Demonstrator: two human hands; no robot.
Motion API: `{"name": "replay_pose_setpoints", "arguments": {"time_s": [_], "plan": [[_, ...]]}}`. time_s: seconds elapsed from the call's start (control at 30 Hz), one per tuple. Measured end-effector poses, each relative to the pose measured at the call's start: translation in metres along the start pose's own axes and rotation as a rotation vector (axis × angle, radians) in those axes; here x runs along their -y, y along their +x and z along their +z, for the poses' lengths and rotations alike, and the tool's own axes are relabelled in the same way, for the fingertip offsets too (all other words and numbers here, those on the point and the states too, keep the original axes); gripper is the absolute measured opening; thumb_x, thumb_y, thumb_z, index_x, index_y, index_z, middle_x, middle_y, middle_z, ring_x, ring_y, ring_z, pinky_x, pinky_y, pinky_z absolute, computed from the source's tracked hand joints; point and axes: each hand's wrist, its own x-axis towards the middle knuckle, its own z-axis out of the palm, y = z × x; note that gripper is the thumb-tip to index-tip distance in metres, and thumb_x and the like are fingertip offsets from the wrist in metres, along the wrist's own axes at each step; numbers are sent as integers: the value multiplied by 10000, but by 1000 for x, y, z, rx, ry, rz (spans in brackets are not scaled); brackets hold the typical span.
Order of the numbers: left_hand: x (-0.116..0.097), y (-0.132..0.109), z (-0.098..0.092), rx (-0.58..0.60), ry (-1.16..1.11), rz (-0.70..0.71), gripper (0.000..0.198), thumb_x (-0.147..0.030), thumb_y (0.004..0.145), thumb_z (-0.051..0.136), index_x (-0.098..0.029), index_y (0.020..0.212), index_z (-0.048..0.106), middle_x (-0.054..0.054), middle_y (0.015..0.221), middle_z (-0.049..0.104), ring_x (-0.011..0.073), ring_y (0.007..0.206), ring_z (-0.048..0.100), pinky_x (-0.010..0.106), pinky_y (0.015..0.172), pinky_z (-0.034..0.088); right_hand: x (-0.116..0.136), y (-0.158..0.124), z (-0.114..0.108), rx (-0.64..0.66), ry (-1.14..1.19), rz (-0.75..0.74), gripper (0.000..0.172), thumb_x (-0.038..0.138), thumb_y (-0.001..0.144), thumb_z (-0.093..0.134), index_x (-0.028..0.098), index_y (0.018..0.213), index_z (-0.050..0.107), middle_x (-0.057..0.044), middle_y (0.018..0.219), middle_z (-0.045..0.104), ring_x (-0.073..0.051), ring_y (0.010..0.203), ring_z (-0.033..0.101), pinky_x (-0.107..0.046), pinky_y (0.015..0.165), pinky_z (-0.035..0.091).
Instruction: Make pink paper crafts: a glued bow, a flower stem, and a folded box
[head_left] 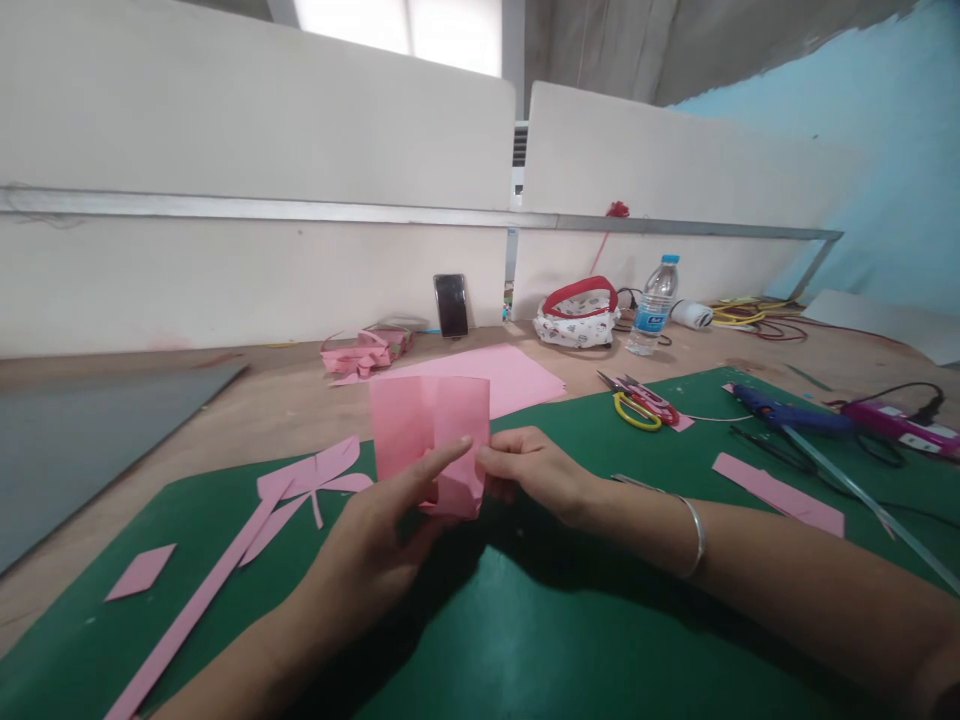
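A folded pink paper piece (454, 415) stands upright between my hands, creased down its middle, above the green cutting mat (540, 620). My left hand (386, 525) grips it from the lower left; the index finger lies across the front panel and the other fingers go under the bottom edge. With thumb and fingertips, my right hand (536, 465) pinches the right edge. Left of my hands lie pink paper petal shapes (304, 480), a long pink strip (191, 610) and a small pink diamond (142, 573).
Pink sheets (517, 375) lie behind the held piece, beside a pink paper model (367, 350). Scissors (637, 408), a blue glue gun (787, 410) and a pink strip (780, 495) are to the right. A phone (451, 305), pouch (577, 318) and water bottle (654, 310) stand along the back.
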Motion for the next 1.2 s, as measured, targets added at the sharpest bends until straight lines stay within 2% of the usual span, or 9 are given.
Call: {"name": "replay_pose_setpoints", "arguments": {"time_s": [0.13,0.27,0.33,0.4,0.57,0.73,0.9,1.0,1.2], "plan": [[-3,-3,2,-24,43,-10,639,-181,775,607,-375,1341,386,-71,844,691,85,689,640,162,667,516,0,0,1,-4,32,13,367,446,807,616,167,591,513,34,518,506,-85,484,462,-216,497,361],[-6,-4,5,-54,79,-22,749,-138,757,619,-432,1375,312,-107,751,651,68,601,604,172,685,521,-1,-1,3,4,30,27,374,438,814,599,169,574,499,33,501,492,-83,466,450,-213,474,343],[-7,-2,5,-41,62,-28,755,-133,763,602,-415,1392,294,-110,717,634,63,579,599,165,673,520,-2,-1,5,0,12,21,360,404,819,584,169,562,492,34,497,485,-82,465,440,-211,469,332],[-7,-1,4,-24,22,-35,721,-139,771,584,-385,1393,314,-98,736,648,62,597,616,148,644,515,-2,-2,6,-3,-20,4,346,371,825,563,171,554,481,36,497,478,-82,470,432,-213,471,327],[-9,-3,3,-6,-55,-48,531,-132,815,555,-354,1286,451,-46,1010,711,69,759,678,139,668,531,1,-2,1,-1,-166,-85,272,312,820,538,166,593,511,45,530,470,-82,506,425,-218,493,317],[-11,-3,3,-51,-80,-99,412,-186,826,585,-329,1204,512,-33,969,713,98,753,688,170,658,546,5,-5,-4,47,-316,-151,88,166,707,605,150,627,571,37,587,526,-91,570,468,-219,538,348],[-11,-1,2,-93,-54,-97,397,-183,809,590,-292,1187,539,-35,830,705,105,695,680,177,617,541,4,-8,-1,74,-369,-174,104,151,697,603,154,601,562,43,559,517,-85,554,456,-220,537,339],[-10,-2,2,-95,-10,-60,413,-162,799,581,-286,1190,542,-37,854,707,107,678,676,183,610,537,4,-8,0,77,-340,-152,101,147,692,602,152,600,561,40,557,518,-85,548,458,-217,524,346],[-6,-3,5,-114,117,-8,134,-183,822,556,-241,921,627,-20,824,735,143,707,689,242,673,545,-5,-5,1,59,-179,-41,158,248,674,684,146,682,562,38,582,529,-80,527,468,-205,492,367]]}}
